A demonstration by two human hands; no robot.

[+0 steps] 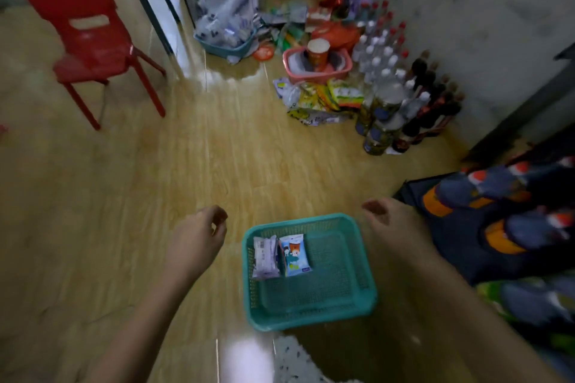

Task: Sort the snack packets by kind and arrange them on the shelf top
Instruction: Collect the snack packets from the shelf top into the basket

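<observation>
A teal plastic basket (339, 289) sits on the wooden floor below me. Two snack packets lie in its left half: a pale purple packet (265, 257) and a light blue packet with a cartoon figure (295, 255). My left hand (199, 236) hangs left of the basket, fingers loosely curled, holding nothing. To the right of the basket's far corner hovers my right hand (390, 221), fingers loosely curled and empty too. A heap of yellow and green snack packets (323, 99) lies on the floor farther ahead.
A pink basket with a red cup (317, 64) and a blue basket of packets (225, 37) stand near the wall. Many bottles (401, 93) cluster at the right. A red chair (90, 37) stands at the left. Dark packaged goods (504, 227) fill the right edge.
</observation>
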